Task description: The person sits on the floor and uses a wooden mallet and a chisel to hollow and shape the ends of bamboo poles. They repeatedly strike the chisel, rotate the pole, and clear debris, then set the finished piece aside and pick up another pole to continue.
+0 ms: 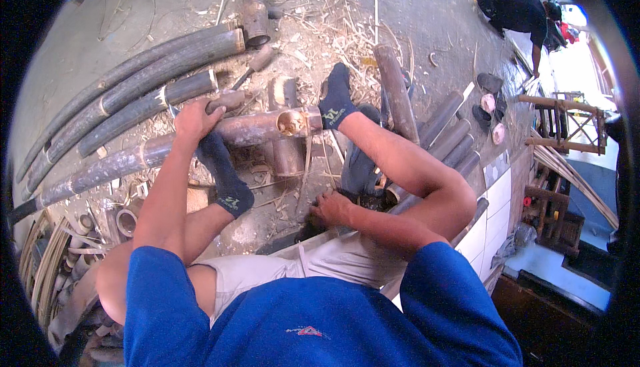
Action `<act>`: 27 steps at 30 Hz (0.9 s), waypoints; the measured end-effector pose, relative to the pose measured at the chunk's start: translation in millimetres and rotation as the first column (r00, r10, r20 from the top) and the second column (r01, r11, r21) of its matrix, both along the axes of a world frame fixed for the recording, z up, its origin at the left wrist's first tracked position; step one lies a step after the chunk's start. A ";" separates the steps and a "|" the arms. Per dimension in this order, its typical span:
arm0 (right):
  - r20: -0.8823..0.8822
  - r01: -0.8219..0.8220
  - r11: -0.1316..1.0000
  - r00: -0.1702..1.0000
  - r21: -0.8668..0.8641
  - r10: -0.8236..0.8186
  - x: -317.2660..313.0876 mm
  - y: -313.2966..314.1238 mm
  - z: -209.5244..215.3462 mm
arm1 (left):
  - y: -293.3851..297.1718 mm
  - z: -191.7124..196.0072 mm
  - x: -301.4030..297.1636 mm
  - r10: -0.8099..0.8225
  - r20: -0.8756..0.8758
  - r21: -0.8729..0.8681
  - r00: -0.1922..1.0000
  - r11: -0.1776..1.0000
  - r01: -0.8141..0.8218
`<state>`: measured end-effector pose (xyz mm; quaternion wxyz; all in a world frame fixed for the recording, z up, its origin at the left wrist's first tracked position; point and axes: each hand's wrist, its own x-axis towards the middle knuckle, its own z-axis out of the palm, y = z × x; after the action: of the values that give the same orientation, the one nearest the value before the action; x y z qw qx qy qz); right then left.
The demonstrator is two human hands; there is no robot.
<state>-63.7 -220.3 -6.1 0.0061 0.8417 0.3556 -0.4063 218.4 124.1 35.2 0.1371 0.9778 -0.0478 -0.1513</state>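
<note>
A thick bamboo pole (143,156) lies across in front of me, with a pale cut hole (292,124) near its right end. It rests over a short bamboo piece (289,158). My left hand (193,122) is closed around a wooden-handled tool (230,101) just above the pole; a bit of metal shows on the hand's far side. Beyond it lies another tool with a wooden handle (262,59). My right hand (328,210) is low between my legs, fingers curled down at a dark object (311,228) I cannot make out. My socked right foot (337,97) presses the pole's end.
Several dark bamboo poles (160,57) lie at the far left. Wood shavings (327,27) cover the floor ahead. An upright-leaning bamboo length (396,94) and more pieces (453,142) lie right. A bent-over person (517,10) is far right, near bamboo frames (567,124).
</note>
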 end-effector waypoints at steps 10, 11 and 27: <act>-0.096 0.456 0.888 0.883 -0.060 -0.460 34.3 -2.1 82.6 | -47.4 0.6 -16.5 -0.232 0.245 -0.191 0.941 0.940 0.282; -0.093 0.552 0.832 0.827 -0.061 -0.555 40.4 -6.8 99.6 | -57.1 3.1 -22.5 -0.279 0.188 -0.244 0.942 0.915 0.320; -0.874 0.633 -0.754 -0.253 0.175 -0.415 87.4 53.4 165.2 | -94.7 11.2 -38.0 -0.485 -0.094 -0.134 0.869 0.872 0.472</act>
<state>23.7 -166.9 159.1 -0.7853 0.5199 -0.3327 -0.0478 180.4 29.4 46.4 0.1500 0.9153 -0.2880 -0.2384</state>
